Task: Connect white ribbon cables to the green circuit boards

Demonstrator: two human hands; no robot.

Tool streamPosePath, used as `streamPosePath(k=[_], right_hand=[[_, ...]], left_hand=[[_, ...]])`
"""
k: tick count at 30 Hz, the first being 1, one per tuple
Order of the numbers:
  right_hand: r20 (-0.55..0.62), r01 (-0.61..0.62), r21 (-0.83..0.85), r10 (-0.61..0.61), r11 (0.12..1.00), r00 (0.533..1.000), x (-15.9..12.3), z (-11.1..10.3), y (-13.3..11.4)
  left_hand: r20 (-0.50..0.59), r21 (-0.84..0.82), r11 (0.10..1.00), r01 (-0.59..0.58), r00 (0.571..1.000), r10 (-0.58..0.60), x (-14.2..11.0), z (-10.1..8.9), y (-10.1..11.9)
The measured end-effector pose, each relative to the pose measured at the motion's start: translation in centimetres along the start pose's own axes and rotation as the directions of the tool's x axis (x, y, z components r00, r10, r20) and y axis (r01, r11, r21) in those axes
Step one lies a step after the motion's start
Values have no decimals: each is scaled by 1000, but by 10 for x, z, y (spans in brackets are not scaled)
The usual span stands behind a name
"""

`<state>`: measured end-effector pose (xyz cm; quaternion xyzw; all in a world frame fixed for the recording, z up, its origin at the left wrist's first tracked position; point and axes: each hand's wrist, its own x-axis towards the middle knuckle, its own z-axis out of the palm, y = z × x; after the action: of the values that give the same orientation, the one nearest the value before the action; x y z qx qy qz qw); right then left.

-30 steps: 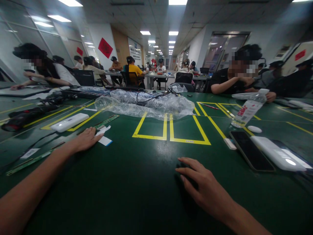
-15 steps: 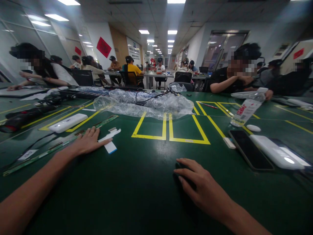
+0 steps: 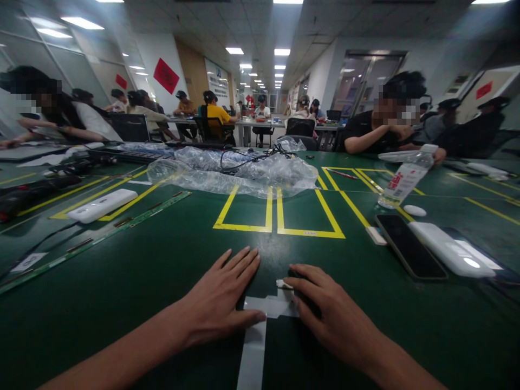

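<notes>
A white flat ribbon cable point(image 3: 252, 355) lies bent on the green table between my hands, its lower strip running towards me. My left hand point(image 3: 217, 298) rests palm down with its fingers stretched out, the thumb on the cable's bend. My right hand point(image 3: 335, 306) is loosely curved with its fingers apart. Its fingertips are at the cable's right end and cover part of it. Off to the left lies a long, narrow green circuit board strip point(image 3: 136, 219).
Clear plastic wrap point(image 3: 244, 173) with black cables lies ahead, beyond yellow tape outlines point(image 3: 309, 232). To the right are a phone point(image 3: 410, 246), a white device point(image 3: 450, 252) and a bottle point(image 3: 406, 181). A white power bank-like device point(image 3: 103, 206) sits left. Other people work around the table.
My left hand has moved right, from beside the circuit board strip to the middle, and the ribbon cable has come with it. My right hand has hardly moved.
</notes>
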<state>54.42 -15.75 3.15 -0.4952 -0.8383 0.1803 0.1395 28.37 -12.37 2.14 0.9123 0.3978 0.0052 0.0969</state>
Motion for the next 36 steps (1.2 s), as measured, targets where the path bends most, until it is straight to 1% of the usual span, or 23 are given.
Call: streamPosePath(k=[2,3,4,5,6,7,9,11,12,13,14,15,16,18,20,22,24,26,28,30,31,33,36], right_hand=[[2,0,-8,0,1000,1000,0,-2,0],[5,-1,-11,1,1000,1000,0,-2,-1],[9,-2,-15,2,1000,1000,0,-2,-1],[14,-4,-18,5,1000,1000,0,-2,-1],[22,-8,-21,9,1000,1000,0,-2,-1],[33,-13,-26,14,1000,999,-1,-2,-1],[57,-23,-32,25,999,998,-2,-1,0],[79,-28,-29,30,999,996,-3,1,1],[87,-29,-26,31,999,996,-3,1,1],[94,-31,-22,33,999,995,-4,2,1],[98,-34,-19,36,999,994,-4,2,1],[104,-38,-16,40,999,994,-4,2,1],[108,-41,-13,42,999,993,-4,2,1],[111,-43,-10,43,999,993,-4,2,1],[105,-38,-9,39,999,994,-4,2,0],[93,-32,-12,33,999,995,-4,2,0],[77,-23,-22,24,1000,997,-4,2,-1],[56,-7,-36,9,999,998,-4,3,0],[37,6,-47,-5,999,999,-3,4,2],[34,12,-51,-11,999,999,-2,5,3],[40,11,-51,-9,999,999,-2,5,4],[59,3,-45,0,999,998,-2,4,4],[88,-15,-30,18,999,996,-2,3,2]], left_hand=[[-33,-6,998,61,998,-61,3,-3,-20],[-57,7,992,126,990,-125,5,-4,-33],[-89,30,977,211,974,-208,7,-6,-48],[-124,55,951,303,947,-295,7,-7,-66],[-157,78,914,399,910,-384,6,-9,-86],[-187,92,864,495,861,-473,3,-11,-107],[-222,86,747,659,743,-631,-10,-16,-149],[-221,59,635,770,630,-744,-26,-21,-185],[-210,48,595,803,590,-779,-34,-22,-199],[-197,40,573,819,568,-799,-40,-24,-209],[-183,37,564,825,560,-808,-44,-24,-216],[-170,36,566,824,563,-809,-45,-23,-218],[-160,37,580,814,577,-801,-43,-22,-218],[-140,43,633,773,632,-762,-34,-17,-205],[-126,51,709,703,709,-694,-20,-10,-176],[-132,58,808,586,807,-576,-7,-5,-134],[-145,56,909,412,905,-401,0,0,-84],[-123,28,964,263,958,-258,1,2,-36],[-95,-5,991,137,986,-136,-1,2,3],[-84,-35,999,41,996,-44,-5,2,26],[-85,-49,999,12,996,-16,-6,1,31],[-96,-74,997,-13,995,6,-8,0,33],[-123,-109,994,-29,992,15,-5,-1,24]])
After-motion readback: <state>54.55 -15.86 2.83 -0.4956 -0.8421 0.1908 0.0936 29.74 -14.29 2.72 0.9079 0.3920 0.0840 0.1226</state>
